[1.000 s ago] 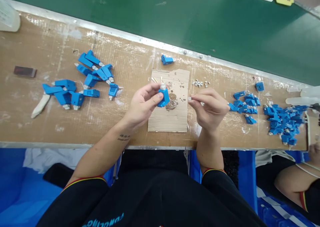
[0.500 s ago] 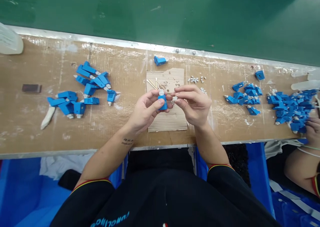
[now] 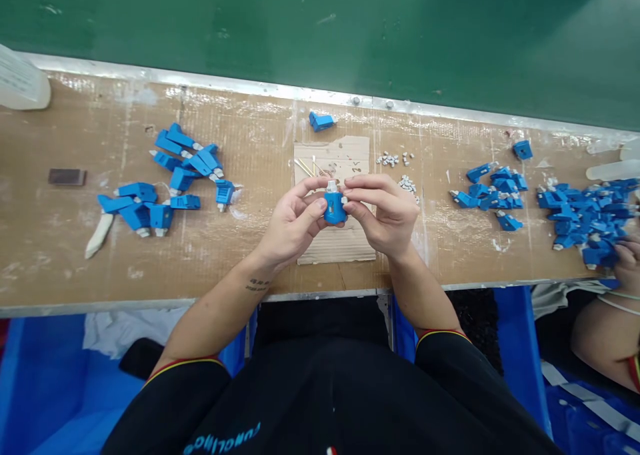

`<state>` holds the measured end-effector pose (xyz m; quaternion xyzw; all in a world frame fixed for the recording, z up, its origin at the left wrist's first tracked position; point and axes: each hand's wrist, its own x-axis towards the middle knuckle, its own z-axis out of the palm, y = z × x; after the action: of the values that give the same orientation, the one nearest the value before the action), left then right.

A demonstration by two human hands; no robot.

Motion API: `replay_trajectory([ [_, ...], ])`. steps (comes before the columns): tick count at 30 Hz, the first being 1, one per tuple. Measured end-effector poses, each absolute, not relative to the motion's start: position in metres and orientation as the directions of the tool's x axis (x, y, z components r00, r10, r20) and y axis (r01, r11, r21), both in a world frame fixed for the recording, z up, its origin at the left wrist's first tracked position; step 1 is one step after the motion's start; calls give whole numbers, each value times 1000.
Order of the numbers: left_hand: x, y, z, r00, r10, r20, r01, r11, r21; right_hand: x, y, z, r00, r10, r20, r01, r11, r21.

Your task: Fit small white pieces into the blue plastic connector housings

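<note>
Between thumb and fingers my left hand (image 3: 293,220) grips a blue plastic part (image 3: 335,212) with a whitish stub on top. It is held upright above a piece of corrugated cardboard (image 3: 334,249). My right hand (image 3: 389,213) is closed in a pinch at the part's right side, with a small light-grey piece (image 3: 344,200) at its fingertips, touching the blue part. Behind the hands, thin swab sticks (image 3: 305,167) lie on the cardboard. Small grey pieces (image 3: 409,185) are scattered just right of the cardboard.
Blue parts (image 3: 195,168) lie in a group at left, near a white flat tool (image 3: 99,236) and a dark block (image 3: 67,177). More blue parts (image 3: 500,188) form piles at right. Another person's hand (image 3: 628,255) touches the far-right pile. A bottle (image 3: 23,81) stands at far left.
The blue part has been turned and moved slightly right, showing a wider side with a slot. My right hand's fingertips have come against its right side with the small grey piece.
</note>
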<state>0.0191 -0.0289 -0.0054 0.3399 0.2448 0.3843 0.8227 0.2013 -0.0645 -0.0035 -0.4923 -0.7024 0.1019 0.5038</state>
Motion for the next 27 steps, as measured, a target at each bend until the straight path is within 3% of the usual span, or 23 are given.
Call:
replay_trajectory([
  [12,19,-29,-10,579,810,-95,-458,420,783,206,-65,3,-55,827,559,620,467,-630],
  [16,19,-32,-14,497,867,-13,-408,247,879,208,-67,8,-100,854,511,599,461,-655],
  [21,19,-34,-14,453,887,89,-342,81,936,206,-69,8,-66,816,574,528,517,-674],
  [24,16,-32,-10,553,828,89,-349,133,928,208,-68,7,-44,850,526,377,501,-779],
  [27,12,-30,-8,667,742,71,-377,253,891,211,-66,9,-140,885,443,262,465,-846],
])
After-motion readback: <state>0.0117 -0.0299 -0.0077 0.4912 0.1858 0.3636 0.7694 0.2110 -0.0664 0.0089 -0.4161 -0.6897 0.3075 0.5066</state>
